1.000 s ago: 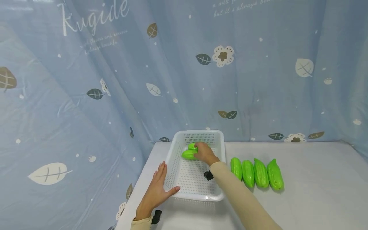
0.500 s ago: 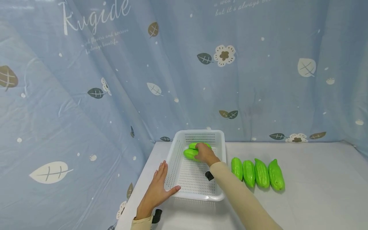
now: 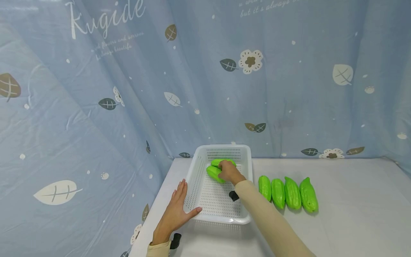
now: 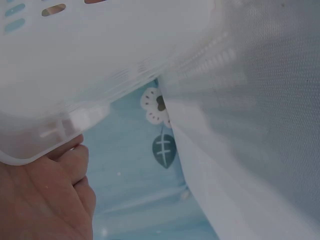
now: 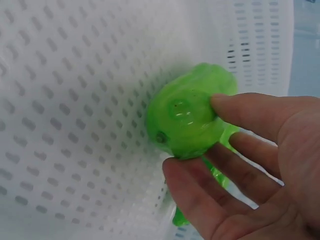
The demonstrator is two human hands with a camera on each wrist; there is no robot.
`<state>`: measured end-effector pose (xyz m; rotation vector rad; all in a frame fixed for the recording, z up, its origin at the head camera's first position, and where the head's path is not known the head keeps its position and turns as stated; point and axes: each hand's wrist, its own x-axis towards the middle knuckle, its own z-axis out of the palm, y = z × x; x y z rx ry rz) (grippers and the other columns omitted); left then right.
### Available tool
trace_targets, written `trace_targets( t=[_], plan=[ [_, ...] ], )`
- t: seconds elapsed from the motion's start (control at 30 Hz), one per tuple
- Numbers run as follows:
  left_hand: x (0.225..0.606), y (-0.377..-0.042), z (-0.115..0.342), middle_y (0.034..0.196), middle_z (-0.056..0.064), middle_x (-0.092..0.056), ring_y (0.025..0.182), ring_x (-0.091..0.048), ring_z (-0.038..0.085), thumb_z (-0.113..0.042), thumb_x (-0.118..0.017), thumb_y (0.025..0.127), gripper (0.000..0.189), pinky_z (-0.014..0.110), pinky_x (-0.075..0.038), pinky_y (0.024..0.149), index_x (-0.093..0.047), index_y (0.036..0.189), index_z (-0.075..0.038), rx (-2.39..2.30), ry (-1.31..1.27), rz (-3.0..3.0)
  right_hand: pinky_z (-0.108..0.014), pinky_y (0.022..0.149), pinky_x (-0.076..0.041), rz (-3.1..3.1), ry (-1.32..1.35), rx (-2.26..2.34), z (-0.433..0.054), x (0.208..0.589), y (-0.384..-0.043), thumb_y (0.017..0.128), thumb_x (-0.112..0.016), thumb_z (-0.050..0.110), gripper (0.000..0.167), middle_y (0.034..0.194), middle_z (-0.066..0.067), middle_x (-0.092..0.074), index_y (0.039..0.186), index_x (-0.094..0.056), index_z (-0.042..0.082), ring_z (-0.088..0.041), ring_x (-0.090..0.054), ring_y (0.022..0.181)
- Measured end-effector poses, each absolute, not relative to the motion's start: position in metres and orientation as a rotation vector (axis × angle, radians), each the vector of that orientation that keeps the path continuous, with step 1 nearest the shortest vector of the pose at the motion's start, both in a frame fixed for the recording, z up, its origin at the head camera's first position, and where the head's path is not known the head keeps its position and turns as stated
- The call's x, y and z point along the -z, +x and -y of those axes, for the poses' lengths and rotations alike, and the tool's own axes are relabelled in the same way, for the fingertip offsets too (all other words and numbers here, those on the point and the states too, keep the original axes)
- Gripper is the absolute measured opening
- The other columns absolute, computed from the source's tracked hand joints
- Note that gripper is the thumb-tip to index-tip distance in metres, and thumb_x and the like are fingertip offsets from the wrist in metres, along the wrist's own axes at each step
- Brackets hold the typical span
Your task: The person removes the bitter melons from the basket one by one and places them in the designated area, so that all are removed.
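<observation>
My right hand (image 3: 229, 172) reaches into a white perforated plastic basket (image 3: 221, 220) and holds a bright green bitter melon (image 3: 214, 174). In the right wrist view, the thumb (image 5: 245, 111) presses one side of this bitter melon and the fingers curl under the other. Behind it, along the basket's far side, lies a second bitter melon (image 3: 216, 161), partly hidden by the hand. My left hand (image 3: 174, 213) rests at the basket's near left corner, fingers straight along the outer wall and thumb by the front rim. The left wrist view shows that hand (image 4: 50, 200) against the rim.
Several bitter melons (image 3: 292, 193) stand in a row on the white table (image 3: 353, 214), right of the basket. A blue patterned curtain (image 3: 289, 89) hangs behind and along the left side of the table.
The held bitter melon has turned in the basket, its left end swinging round so that it now slants down toward the right. My left hand stays in place.
</observation>
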<state>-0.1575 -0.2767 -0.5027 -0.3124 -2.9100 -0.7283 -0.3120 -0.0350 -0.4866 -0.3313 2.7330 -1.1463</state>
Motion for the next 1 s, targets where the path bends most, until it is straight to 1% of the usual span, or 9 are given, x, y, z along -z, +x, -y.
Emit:
trace_targets(
  t=[0.23,0.33,0.47,0.53,0.6,0.7,0.77,1.0],
  plan=[
    [0.503,-0.157,0.276,0.176,0.01,-0.012,0.162,-0.015,0.036,-0.067,-0.072,0.083,0.116,0.063,-0.019,0.128,-0.019,0.165,-0.004,0.728,-0.322,2.913,-0.045,0.097,-0.06,-2.661,-0.299,1.244,0.032,0.485,-0.312,0.087,-0.077,0.002,0.046,0.131,-0.023,-0.068,0.131,-0.065,-0.008,-0.032,-0.067,0.115],
    [0.503,-0.157,0.276,0.176,0.01,-0.012,0.162,-0.016,0.037,-0.067,-0.072,0.083,0.116,0.064,-0.019,0.128,-0.02,0.165,-0.003,0.732,-0.33,2.906,-0.04,0.09,-0.063,-2.649,-0.293,1.271,0.031,0.485,-0.313,0.087,-0.078,0.004,0.044,0.126,-0.023,-0.07,0.127,-0.068,-0.009,-0.029,-0.069,0.107],
    [0.503,-0.157,0.277,0.175,0.012,-0.014,0.162,-0.016,0.038,-0.066,-0.073,0.084,0.115,0.065,-0.02,0.127,-0.02,0.164,-0.002,0.728,-0.341,2.892,-0.033,0.074,-0.062,-2.613,-0.312,1.317,0.028,0.482,-0.313,0.088,-0.077,0.006,0.036,0.117,-0.022,-0.073,0.12,-0.072,-0.009,-0.024,-0.069,0.091],
    [0.503,-0.157,0.277,0.175,0.013,-0.015,0.162,-0.017,0.038,-0.066,-0.073,0.084,0.115,0.065,-0.021,0.127,-0.021,0.164,-0.002,0.72,-0.345,2.884,-0.031,0.07,-0.061,-2.571,-0.306,1.358,0.026,0.479,-0.313,0.09,-0.076,0.008,0.034,0.117,-0.021,-0.073,0.12,-0.073,-0.009,-0.024,-0.069,0.09],
    [0.503,-0.158,0.276,0.175,0.012,-0.015,0.161,-0.018,0.038,-0.066,-0.073,0.084,0.115,0.065,-0.021,0.127,-0.021,0.164,-0.002,0.715,-0.346,2.88,-0.032,0.071,-0.063,-2.526,-0.289,1.398,0.024,0.477,-0.312,0.091,-0.075,0.01,0.035,0.12,-0.022,-0.073,0.121,-0.072,-0.008,-0.026,-0.07,0.095],
    [0.503,-0.158,0.276,0.176,0.009,-0.013,0.162,-0.017,0.038,-0.066,-0.074,0.083,0.116,0.064,-0.02,0.127,-0.02,0.165,-0.003,0.729,-0.34,2.881,-0.035,0.077,-0.065,-2.469,-0.263,1.447,0.021,0.474,-0.31,0.092,-0.076,0.012,0.039,0.127,-0.023,-0.07,0.125,-0.07,-0.008,-0.03,-0.071,0.107],
    [0.503,-0.158,0.276,0.176,0.008,-0.012,0.162,-0.016,0.037,-0.066,-0.074,0.083,0.117,0.064,-0.02,0.127,-0.02,0.165,-0.004,0.732,-0.335,2.887,-0.037,0.079,-0.065,-2.438,-0.248,1.475,0.019,0.473,-0.31,0.092,-0.076,0.013,0.041,0.129,-0.023,-0.069,0.126,-0.07,-0.008,-0.033,-0.07,0.112],
    [0.503,-0.158,0.276,0.176,0.011,-0.013,0.161,-0.017,0.039,-0.067,-0.073,0.083,0.117,0.064,-0.021,0.127,-0.019,0.165,-0.003,0.715,-0.324,2.902,-0.039,0.083,-0.065,-2.363,-0.206,1.564,0.012,0.469,-0.309,0.094,-0.074,0.014,0.042,0.128,-0.023,-0.068,0.129,-0.067,-0.008,-0.032,-0.073,0.11]
  ],
)
